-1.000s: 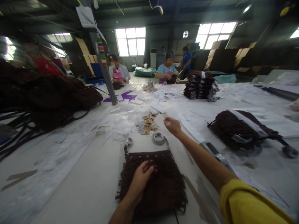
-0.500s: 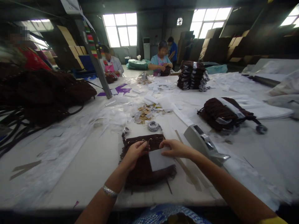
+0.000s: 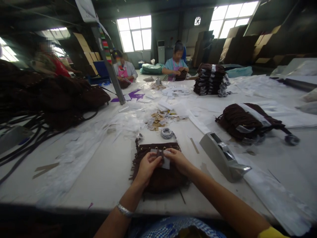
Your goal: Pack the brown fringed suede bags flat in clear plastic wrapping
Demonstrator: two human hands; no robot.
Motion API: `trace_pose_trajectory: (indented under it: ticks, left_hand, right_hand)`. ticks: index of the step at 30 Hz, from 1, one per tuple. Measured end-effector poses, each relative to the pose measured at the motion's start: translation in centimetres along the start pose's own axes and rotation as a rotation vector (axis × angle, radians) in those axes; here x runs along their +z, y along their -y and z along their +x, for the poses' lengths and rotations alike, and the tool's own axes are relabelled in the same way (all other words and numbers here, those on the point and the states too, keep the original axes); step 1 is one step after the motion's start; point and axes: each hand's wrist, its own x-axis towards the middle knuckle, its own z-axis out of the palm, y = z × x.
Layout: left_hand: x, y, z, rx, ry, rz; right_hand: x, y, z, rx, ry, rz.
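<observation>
A dark brown fringed bag [image 3: 160, 183] lies flat on the table in front of me, with metal eyelets along its top edge. A small white sheet [image 3: 166, 164] is at the brown drawstring ends below the eyelets. My left hand [image 3: 148, 165] pinches the sheet's left side, thumb and fingers closed. My right hand [image 3: 177, 160] is closed on its right side, fingertips near the drawstring. The fingers partly hide the sheet and the cord. Above the bag sits a wrapped strap coil [image 3: 166, 133].
A grey tape dispenser [image 3: 220, 157] stands to the right, with a wrapped brown bag [image 3: 245, 120] beyond it. Brown bags [image 3: 59, 99] are heaped at left. Small tan cards [image 3: 158, 119] lie mid-table near a slanted metal post [image 3: 109, 59]. Several people work across the room.
The white sheet, spread over the bag's right side before, now sits smaller at the drawstring between both hands. My right hand has come closer to my left. The view has shifted left.
</observation>
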Motion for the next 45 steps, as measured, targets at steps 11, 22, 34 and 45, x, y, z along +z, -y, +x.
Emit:
trace_pose_trajectory:
  ticks: [11,22,34,45]
  left_hand:
    - [-0.6,0.4,-0.6,0.031,0.035,0.172]
    - [-0.7,-1.7,-0.7,-0.157,0.039,0.199]
    - [0.0,0.8,-1.3,0.049,-0.157,0.178]
    - [0.3,1.3,-2.2,0.213,-0.225,0.377]
  right_hand:
    - [0.4,0.1,0.4,0.045,-0.074,0.057]
    - [0.1,0.3,-0.8,0.103,0.026,0.179]
    - [-0.7,-0.1,-2.1,0.158,0.143,0.313]
    - [0.4,-1.0,-2.3,0.108,0.119,-0.029]
